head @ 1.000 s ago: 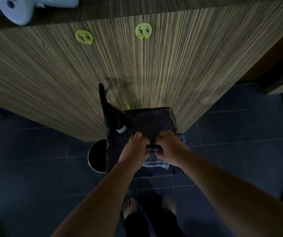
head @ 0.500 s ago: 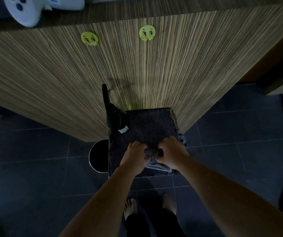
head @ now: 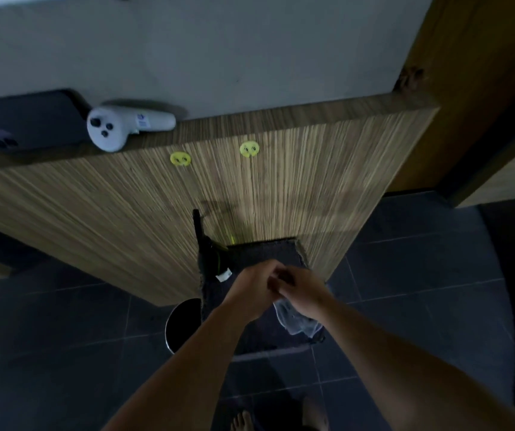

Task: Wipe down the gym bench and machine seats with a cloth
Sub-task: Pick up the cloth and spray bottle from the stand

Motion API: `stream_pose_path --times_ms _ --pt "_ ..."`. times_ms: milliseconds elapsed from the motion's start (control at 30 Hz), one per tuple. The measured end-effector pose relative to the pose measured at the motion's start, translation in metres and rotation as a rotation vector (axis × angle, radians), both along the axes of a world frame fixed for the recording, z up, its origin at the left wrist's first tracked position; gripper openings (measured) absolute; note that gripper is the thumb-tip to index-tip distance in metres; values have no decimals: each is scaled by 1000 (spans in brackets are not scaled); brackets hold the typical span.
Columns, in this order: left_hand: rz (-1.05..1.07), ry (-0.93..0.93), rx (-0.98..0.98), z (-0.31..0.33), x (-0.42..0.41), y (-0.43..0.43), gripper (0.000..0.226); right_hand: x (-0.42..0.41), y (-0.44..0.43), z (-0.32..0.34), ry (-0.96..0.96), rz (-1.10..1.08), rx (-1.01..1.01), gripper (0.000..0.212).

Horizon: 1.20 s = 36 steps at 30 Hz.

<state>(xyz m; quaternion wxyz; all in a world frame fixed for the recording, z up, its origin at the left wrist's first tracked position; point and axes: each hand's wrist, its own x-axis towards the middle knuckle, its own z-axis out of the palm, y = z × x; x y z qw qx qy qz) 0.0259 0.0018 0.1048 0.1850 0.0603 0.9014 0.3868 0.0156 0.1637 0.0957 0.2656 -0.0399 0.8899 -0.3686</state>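
Note:
A dark, rough-textured seat pad (head: 265,251) stands against the wooden cabinet, low in the middle of the view. My left hand (head: 251,290) and my right hand (head: 304,292) meet above it, fingers curled and touching each other. A light grey cloth (head: 296,320) hangs bunched below my right hand, which grips its upper end. My left hand's fingers curl at the same bunch, though blur hides the exact hold. Both forearms reach in from the bottom edge.
A black handle (head: 200,241) with a white tag (head: 223,275) sticks up at the seat's left side. A round dark bin (head: 183,325) sits on the tiled floor beside it. On the striped wooden cabinet (head: 109,213) lie a white controller (head: 122,127) and a phone (head: 25,119).
The view has tilted up, now showing the cabinet top and wall. My hands rose off the seat's front, and the cloth now dangles under my right hand instead of lying pressed on the pad.

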Motion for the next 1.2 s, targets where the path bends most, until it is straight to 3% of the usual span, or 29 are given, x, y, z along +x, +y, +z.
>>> stream_pose_path --times_ms 67,200,367,533,667,867,1200 --pt "-51 24 16 15 -5 6 50 1 11 19 42 -49 5 39" --pt "-286 82 -132 39 -21 18 87 21 47 45 88 -204 72 33" --pt "-646 203 -397 67 -32 67 82 80 94 83 175 -535 142 31" --pt "-947 286 -452 88 13 146 68 178 132 119 216 -848 247 37" --pt "-1273 405 -453 111 114 237 65 314 165 143 236 -1183 300 42" --pt "-1697 586 -334 126 324 338 67 553 182 156 259 -1644 315 31" --pt "-2188 687 -114 121 747 372 62 950 114 157 137 -2145 447 31"
